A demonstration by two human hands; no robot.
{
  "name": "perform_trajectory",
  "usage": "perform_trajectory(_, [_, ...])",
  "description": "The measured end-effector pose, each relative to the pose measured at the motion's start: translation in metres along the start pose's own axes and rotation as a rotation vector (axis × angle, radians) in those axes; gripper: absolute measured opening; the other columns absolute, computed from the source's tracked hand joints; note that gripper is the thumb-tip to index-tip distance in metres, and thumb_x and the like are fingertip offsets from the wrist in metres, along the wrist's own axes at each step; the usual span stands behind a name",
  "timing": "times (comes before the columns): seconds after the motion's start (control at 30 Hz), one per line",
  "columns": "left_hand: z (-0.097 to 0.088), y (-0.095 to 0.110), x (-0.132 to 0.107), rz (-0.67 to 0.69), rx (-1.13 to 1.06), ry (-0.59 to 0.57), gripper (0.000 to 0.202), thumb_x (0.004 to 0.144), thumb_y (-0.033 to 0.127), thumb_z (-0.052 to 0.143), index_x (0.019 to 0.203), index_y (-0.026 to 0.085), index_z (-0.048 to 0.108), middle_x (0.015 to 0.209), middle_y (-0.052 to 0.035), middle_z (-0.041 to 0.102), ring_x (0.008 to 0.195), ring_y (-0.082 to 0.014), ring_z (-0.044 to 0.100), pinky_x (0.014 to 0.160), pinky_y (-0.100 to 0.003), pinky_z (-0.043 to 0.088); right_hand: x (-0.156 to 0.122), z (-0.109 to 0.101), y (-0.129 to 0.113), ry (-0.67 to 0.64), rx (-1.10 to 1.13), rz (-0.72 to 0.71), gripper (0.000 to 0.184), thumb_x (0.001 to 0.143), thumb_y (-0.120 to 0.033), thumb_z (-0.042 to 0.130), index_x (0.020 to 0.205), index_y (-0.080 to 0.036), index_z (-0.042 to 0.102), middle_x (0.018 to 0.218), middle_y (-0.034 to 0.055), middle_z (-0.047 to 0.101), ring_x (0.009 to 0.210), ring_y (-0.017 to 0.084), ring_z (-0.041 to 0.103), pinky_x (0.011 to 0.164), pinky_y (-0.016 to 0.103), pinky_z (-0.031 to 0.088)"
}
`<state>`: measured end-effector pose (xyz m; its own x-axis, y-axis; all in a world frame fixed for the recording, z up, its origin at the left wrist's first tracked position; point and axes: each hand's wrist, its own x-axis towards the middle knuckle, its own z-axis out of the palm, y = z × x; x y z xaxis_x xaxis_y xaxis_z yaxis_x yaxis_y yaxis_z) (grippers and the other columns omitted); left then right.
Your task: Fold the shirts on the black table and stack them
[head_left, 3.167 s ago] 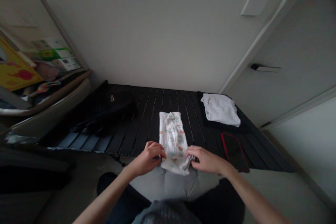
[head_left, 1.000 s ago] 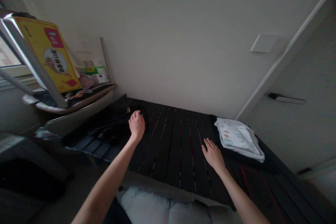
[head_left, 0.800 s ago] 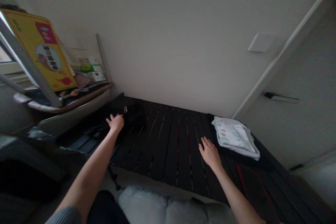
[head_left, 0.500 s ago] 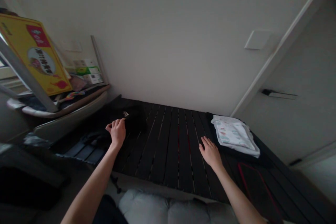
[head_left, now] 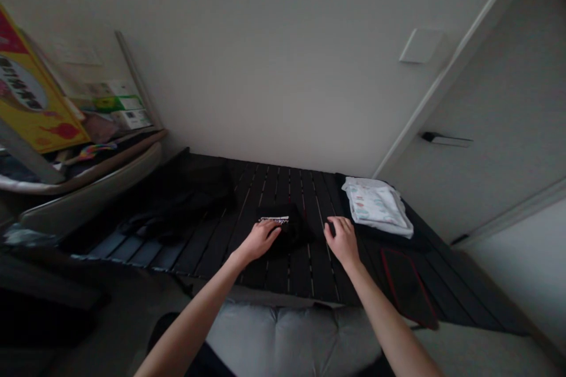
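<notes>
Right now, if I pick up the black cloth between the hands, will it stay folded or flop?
Probably flop: the black cloth looks soft, lying low and rumpled between the left hand and right hand. It likely weighs little, being a small bundle. The dim light hides how firm its white-lettered band is.

A black garment [head_left: 287,235] has white lettering [head_left: 274,219].

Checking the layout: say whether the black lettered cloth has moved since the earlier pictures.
Yes, rightward and nearer the person: the black lettered cloth now lies midway across the dark slatted table.
</notes>
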<state>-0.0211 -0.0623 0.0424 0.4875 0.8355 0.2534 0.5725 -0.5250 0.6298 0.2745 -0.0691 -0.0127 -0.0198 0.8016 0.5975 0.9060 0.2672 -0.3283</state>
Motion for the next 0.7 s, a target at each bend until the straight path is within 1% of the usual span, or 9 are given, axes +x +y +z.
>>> perform_trajectory(0.07, [0.008, -0.006, -0.009, 0.033, 0.067, -0.017, 0.029, 0.086, 0.023, 0.054, 0.114, 0.022, 0.063, 0.12, -0.0071, 0.064, 0.117, -0.0228, 0.055, 0.102, -0.039, 0.04, 0.002, -0.005, -0.008, -0.017, 0.045, -0.059, 0.03, 0.09, -0.03, 0.043, 0.108, -0.017, 0.062, 0.103, 0.0126, 0.064, 0.104, 0.028, 0.054, 0.093, 0.045, 0.042])
perform_trajectory(0.17, [0.011, -0.014, -0.014, 0.035, 0.076, -0.002, 0.032, 0.082, 0.011, 0.052, 0.109, 0.023, 0.065, 0.118, -0.0048, 0.066, 0.116, -0.0212, 0.056, 0.101, -0.038, 0.04, 0.005, -0.012, -0.028, -0.089, 0.139, -0.17, 0.033, 0.089, -0.03, 0.047, 0.117, -0.018, 0.059, 0.111, 0.0118, 0.062, 0.108, 0.027, 0.053, 0.096, 0.045, 0.041])
perform_trajectory(0.3, [0.013, -0.015, -0.011, 0.011, 0.068, 0.049, 0.033, 0.082, 0.007, 0.048, 0.106, 0.022, 0.065, 0.112, -0.0051, 0.068, 0.11, -0.0204, 0.059, 0.097, -0.037, 0.042, 0.003, -0.012, -0.064, -0.271, 0.271, -0.298, 0.054, 0.083, -0.042, 0.06, 0.132, -0.02, 0.051, 0.129, 0.0115, 0.055, 0.119, 0.028, 0.047, 0.1, 0.045, 0.039])
perform_trajectory(0.37, [0.013, -0.012, -0.01, 0.01, 0.08, 0.047, 0.033, 0.081, 0.006, 0.049, 0.105, 0.022, 0.065, 0.111, -0.0048, 0.068, 0.109, -0.0204, 0.06, 0.096, -0.037, 0.043, -0.001, -0.008, -0.078, -0.324, 0.282, -0.313, 0.049, 0.081, -0.04, 0.063, 0.126, -0.022, 0.055, 0.127, 0.0104, 0.056, 0.119, 0.029, 0.046, 0.099, 0.047, 0.039])
perform_trajectory(0.43, [0.013, -0.01, -0.011, 0.011, 0.104, 0.044, 0.034, 0.079, 0.004, 0.051, 0.104, 0.022, 0.064, 0.11, -0.0045, 0.068, 0.109, -0.0204, 0.06, 0.096, -0.036, 0.043, -0.002, -0.003, -0.085, -0.313, 0.288, -0.269, 0.028, 0.085, -0.029, 0.056, 0.112, -0.023, 0.063, 0.116, 0.0088, 0.063, 0.113, 0.027, 0.05, 0.096, 0.045, 0.041])
perform_trajectory(0.47, [0.012, -0.01, -0.013, 0.005, 0.124, 0.053, 0.035, 0.077, 0.003, 0.052, 0.103, 0.022, 0.064, 0.11, -0.0046, 0.068, 0.109, -0.0207, 0.059, 0.096, -0.037, 0.043, -0.002, -0.001, -0.085, -0.282, 0.304, -0.22, 0.023, 0.087, -0.023, 0.051, 0.105, -0.022, 0.065, 0.109, 0.0082, 0.065, 0.109, 0.026, 0.053, 0.095, 0.044, 0.042])
perform_trajectory(0.53, [0.009, -0.01, -0.018, -0.04, 0.164, 0.115, 0.035, 0.075, 0.002, 0.053, 0.101, 0.022, 0.064, 0.11, -0.0051, 0.067, 0.109, -0.022, 0.058, 0.096, -0.038, 0.042, 0.0, -0.001, -0.084, -0.167, 0.37, -0.077, 0.025, 0.087, -0.017, 0.042, 0.099, -0.021, 0.064, 0.1, 0.0083, 0.066, 0.1, 0.024, 0.057, 0.091, 0.041, 0.045])
perform_trajectory(0.63, [-0.003, -0.009, -0.028, -0.136, 0.123, 0.247, 0.03, 0.077, 0.005, 0.051, 0.097, 0.021, 0.064, 0.109, -0.0059, 0.066, 0.106, -0.022, 0.059, 0.093, -0.036, 0.043, 0.009, -0.014, -0.082, 0.015, 0.471, 0.134, 0.024, 0.088, -0.02, 0.04, 0.099, -0.02, 0.061, 0.097, 0.0093, 0.065, 0.093, 0.023, 0.06, 0.086, 0.038, 0.047])
perform_trajectory(0.7, [-0.016, -0.003, -0.033, -0.176, 0.012, 0.303, 0.026, 0.08, 0.009, 0.048, 0.098, 0.02, 0.063, 0.105, -0.0055, 0.066, 0.099, -0.0199, 0.06, 0.088, -0.032, 0.045, 0.018, -0.031, -0.085, 0.04, 0.525, 0.199, 0.021, 0.088, -0.025, 0.042, 0.098, -0.02, 0.06, 0.095, 0.0081, 0.065, 0.09, 0.023, 0.06, 0.082, 0.036, 0.047])
